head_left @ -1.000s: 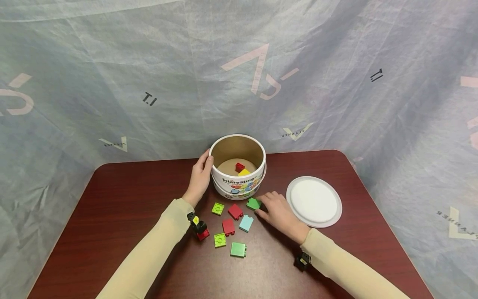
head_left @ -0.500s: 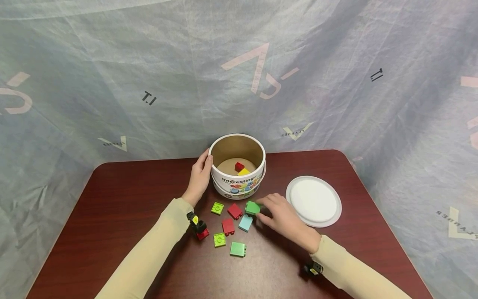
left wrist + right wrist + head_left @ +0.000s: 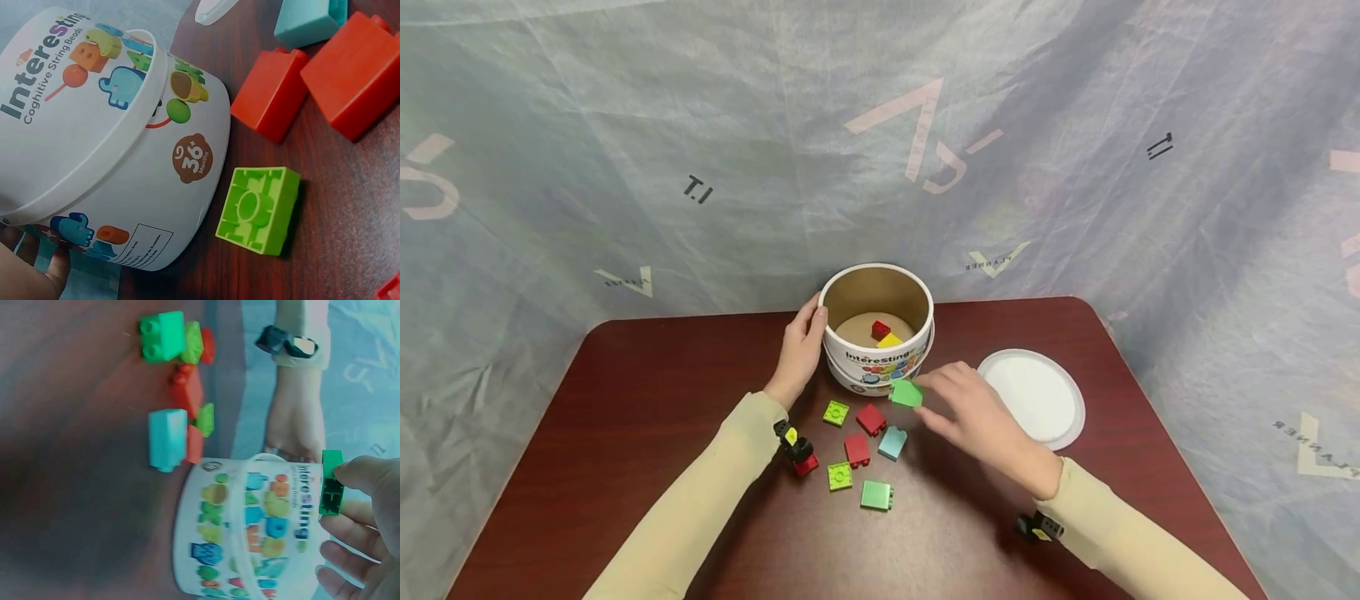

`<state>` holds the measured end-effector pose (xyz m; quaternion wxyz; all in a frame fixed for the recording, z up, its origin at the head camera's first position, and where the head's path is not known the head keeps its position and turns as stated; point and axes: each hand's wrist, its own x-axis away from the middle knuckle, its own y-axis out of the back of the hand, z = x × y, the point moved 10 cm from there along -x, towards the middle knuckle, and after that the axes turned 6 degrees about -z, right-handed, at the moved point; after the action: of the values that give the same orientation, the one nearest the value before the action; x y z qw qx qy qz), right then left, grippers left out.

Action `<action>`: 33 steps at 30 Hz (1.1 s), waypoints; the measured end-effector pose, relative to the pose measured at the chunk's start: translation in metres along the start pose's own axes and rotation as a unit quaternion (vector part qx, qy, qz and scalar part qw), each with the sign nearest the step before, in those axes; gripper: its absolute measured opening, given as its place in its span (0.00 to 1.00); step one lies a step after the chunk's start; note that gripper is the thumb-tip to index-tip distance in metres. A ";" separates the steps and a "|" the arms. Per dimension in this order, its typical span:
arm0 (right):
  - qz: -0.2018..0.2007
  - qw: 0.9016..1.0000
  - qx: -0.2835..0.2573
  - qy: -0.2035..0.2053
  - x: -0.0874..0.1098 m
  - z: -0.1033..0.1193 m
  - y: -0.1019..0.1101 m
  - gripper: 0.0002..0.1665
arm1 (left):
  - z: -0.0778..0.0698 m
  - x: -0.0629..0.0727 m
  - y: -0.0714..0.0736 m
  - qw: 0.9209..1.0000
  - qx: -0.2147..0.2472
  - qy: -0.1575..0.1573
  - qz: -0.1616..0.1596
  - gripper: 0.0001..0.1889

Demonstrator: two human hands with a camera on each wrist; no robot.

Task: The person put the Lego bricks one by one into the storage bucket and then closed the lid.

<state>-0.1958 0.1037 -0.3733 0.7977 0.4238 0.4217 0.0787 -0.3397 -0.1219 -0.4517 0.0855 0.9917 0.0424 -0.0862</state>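
At the centre of the head view, the right hand [image 3: 976, 410] pinches a green block [image 3: 906, 393], thumb and fingers parted only by its width, against the lower edge of the white bucket [image 3: 872, 358]; the left hand [image 3: 799, 350] holds the bucket's left side. Lower left of the left wrist view, its fingers touch the bucket wall. Right of centre in the right wrist view, the block looks light, stiff, smooth, hardly fragile, best held by opposite flat sides.
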 end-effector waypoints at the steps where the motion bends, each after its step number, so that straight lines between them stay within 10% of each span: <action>1: -0.004 1.000 0.001 0.004 -0.003 0.001 0.003 0.23 | 0.000 0.000 0.000 1.000 0.001 0.000 -0.001 0.28; 33: 0.039 0.995 0.026 -0.087 -0.080 -0.061 -0.006 0.19 | -0.002 -0.004 0.004 0.999 -0.012 0.035 -0.001 0.27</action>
<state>-0.2931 0.0992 -0.3465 0.8166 0.4653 0.3360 0.0615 -0.3433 -0.1262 -0.4484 0.0956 0.9930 0.0475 -0.0513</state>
